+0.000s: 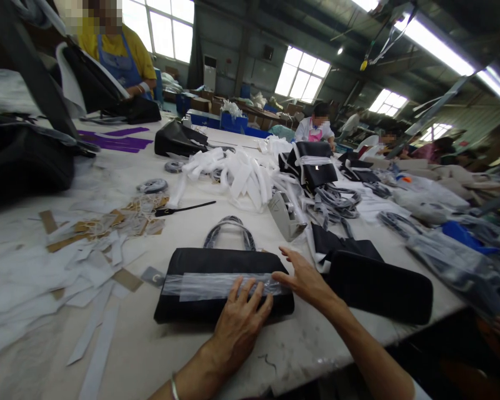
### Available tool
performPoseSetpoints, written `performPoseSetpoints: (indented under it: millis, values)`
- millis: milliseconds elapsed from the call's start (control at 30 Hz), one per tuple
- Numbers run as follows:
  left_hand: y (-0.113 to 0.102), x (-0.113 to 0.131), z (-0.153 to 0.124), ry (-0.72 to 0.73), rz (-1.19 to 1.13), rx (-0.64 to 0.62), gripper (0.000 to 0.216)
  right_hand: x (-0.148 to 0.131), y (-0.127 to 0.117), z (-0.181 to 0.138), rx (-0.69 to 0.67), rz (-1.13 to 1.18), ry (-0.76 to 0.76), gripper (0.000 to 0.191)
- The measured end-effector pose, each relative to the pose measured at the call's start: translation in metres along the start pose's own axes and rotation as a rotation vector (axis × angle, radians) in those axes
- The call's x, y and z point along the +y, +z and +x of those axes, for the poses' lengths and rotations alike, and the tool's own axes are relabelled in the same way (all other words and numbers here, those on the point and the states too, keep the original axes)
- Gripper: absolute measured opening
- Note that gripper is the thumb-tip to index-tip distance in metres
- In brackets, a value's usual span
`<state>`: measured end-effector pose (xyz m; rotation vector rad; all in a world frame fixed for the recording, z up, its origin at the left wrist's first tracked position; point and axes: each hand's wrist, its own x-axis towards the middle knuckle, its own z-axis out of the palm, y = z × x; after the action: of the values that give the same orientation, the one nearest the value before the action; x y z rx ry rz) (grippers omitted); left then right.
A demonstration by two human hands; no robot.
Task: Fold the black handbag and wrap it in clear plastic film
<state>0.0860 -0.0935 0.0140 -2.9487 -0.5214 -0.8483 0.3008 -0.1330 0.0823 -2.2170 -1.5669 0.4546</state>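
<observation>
A black handbag (pixel 191 311) lies on the table in front of me, its wrapped loop handle (pixel 229 222) pointing away. Across its middle runs a band of clear plastic film (pixel 204 286). My left hand (pixel 244 322) rests on the film and the bag's front, fingers stretched out. At the bag's right end is my right hand (pixel 304 278), thumb close to the film and fingers spread, with nothing held; whether the thumb touches the bag I cannot tell. A grey tape dispenser (pixel 286 215) stands just beyond the right hand. Another black bag piece (pixel 379 286) lies to its right.
White paper strips and tags (pixel 79 272) cover the left side. White foam strips (pixel 237 178) are heaped behind the bag, near a black strap (pixel 187 208). Another black bag (pixel 314 166) stands farther back. Co-workers sit or stand around the table; one in yellow (pixel 137 55) is at far left.
</observation>
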Motion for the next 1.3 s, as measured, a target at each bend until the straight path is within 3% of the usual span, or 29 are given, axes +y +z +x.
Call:
performPoseSetpoints:
  millis: [100,233,400,500,600,700,867,967,1067,1167,1300]
  values:
    - [0.002,0.002,0.0,-0.004,0.007,0.014,0.033,-0.022,0.039,0.006,0.181,-0.077,-0.151,0.05]
    - [-0.008,-0.002,0.003,-0.009,-0.059,0.022,0.031,-0.034,0.066,0.01,0.242,-0.218,-0.255,0.041]
    - [-0.056,-0.05,0.012,-0.147,-0.161,-0.111,0.028,-0.032,0.066,0.011,0.237,-0.317,-0.235,0.04]
    - [-0.081,-0.094,0.013,-0.392,-0.003,-0.191,0.026,-0.033,0.062,0.015,0.173,-0.305,-0.178,0.041]
    - [-0.091,-0.121,0.009,-0.588,0.017,-0.319,0.025,-0.036,0.053,0.024,0.062,-0.224,-0.13,0.043]
    - [-0.091,-0.124,0.001,-0.627,-0.061,-0.355,0.027,-0.036,0.04,0.027,-0.047,-0.116,-0.115,0.044]
    - [-0.093,-0.111,-0.021,-0.652,-0.226,-0.239,0.026,-0.023,0.029,0.019,-0.064,-0.017,-0.121,0.049]
    - [-0.095,-0.111,-0.033,-0.677,-0.348,-0.028,0.03,-0.009,0.024,0.023,-0.009,0.08,-0.082,0.055]
    - [-0.093,-0.118,-0.039,-0.847,-0.456,0.169,0.043,0.001,0.018,0.038,0.014,0.15,0.005,0.059]
    - [-0.087,-0.128,-0.041,-0.989,-0.632,0.18,0.053,0.003,0.011,0.051,-0.077,0.184,0.027,0.055]
    - [-0.085,-0.134,-0.045,-1.004,-0.726,0.146,0.056,0.001,0.009,0.053,-0.072,0.163,-0.006,0.049]
